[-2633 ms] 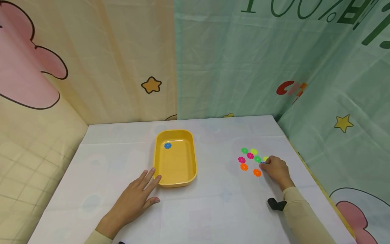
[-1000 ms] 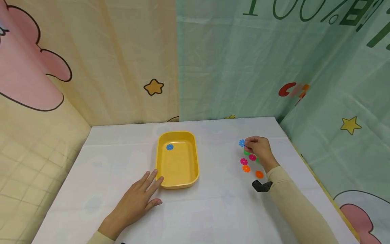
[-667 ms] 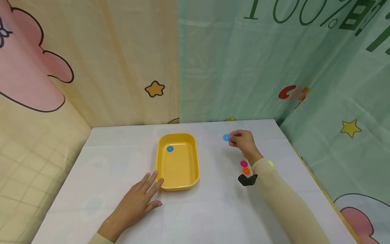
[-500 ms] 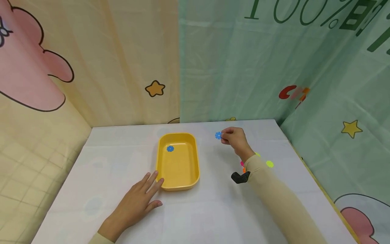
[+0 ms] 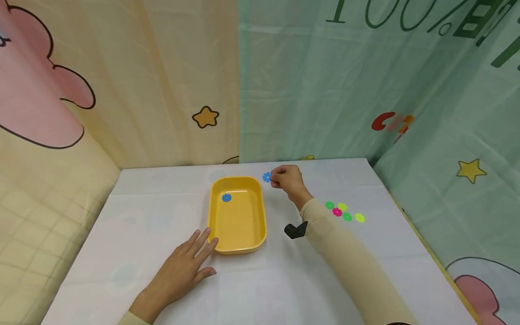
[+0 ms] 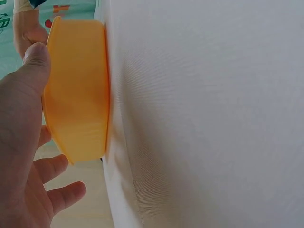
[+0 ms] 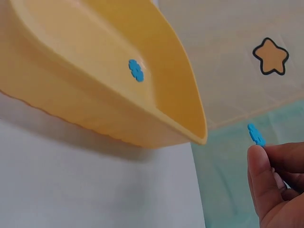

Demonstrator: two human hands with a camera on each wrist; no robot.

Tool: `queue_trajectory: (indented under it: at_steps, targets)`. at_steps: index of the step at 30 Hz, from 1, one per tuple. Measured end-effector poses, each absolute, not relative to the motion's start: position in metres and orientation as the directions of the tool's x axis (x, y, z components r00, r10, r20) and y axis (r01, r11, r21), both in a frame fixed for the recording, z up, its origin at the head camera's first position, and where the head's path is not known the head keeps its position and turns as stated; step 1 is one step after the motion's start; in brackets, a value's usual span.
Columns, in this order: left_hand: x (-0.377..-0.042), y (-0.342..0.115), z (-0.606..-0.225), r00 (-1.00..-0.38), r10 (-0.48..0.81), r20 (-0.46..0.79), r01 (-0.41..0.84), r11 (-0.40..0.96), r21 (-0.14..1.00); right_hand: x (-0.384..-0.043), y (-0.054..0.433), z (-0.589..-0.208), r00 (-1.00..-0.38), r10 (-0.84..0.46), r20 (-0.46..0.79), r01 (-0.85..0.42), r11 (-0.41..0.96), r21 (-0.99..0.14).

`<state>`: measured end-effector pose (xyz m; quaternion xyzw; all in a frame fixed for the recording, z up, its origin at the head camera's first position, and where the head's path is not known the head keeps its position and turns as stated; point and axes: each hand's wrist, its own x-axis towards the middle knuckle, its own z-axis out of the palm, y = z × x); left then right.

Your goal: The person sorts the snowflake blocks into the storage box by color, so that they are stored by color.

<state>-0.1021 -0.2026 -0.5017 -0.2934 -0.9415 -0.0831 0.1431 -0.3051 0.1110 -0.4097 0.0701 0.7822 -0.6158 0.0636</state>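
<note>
My right hand (image 5: 287,179) pinches a blue flower-shaped disc (image 5: 266,177) between thumb and fingertips, just right of the far right corner of a yellow tray (image 5: 215,216). In the right wrist view that held disc (image 7: 256,135) sticks up from the fingertips, apart from the tray's rim. A second blue flower disc (image 5: 226,197) lies inside the tray toward its far end. With fingers spread and fairly straight, my left hand (image 5: 180,266) touches the tray's near left corner. The left wrist view has the tray's outer wall (image 6: 78,90) beside the left hand's fingers.
Several loose flower discs lie on the white table right of the tray: green (image 5: 330,205), yellow (image 5: 359,217) and pink (image 5: 337,212) ones show. My right sleeve (image 5: 349,253) crosses above the table near them. Printed curtains (image 5: 300,90) stand behind the table.
My right hand picked the blue flower disc from the loose group, lifted it and carried it left to beside the tray. The left hand stays at the tray's corner.
</note>
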Motion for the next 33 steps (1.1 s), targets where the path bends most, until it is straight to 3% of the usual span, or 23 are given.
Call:
queue_trajectory:
  at_steps: [17,33]
  targets:
    - [-0.101,-0.201,-0.495,-0.785,0.529,0.321,0.575,0.816,0.063,-0.31,0.054,-0.414,-0.985,-0.013,-0.171,0.161,0.272,-0.949]
    - [-0.101,-0.201,-0.493,-0.8,0.528,0.284,0.568,0.82,0.074,-0.308,0.029,-0.433,-0.986,0.007,-0.169,0.162,0.328,-0.931]
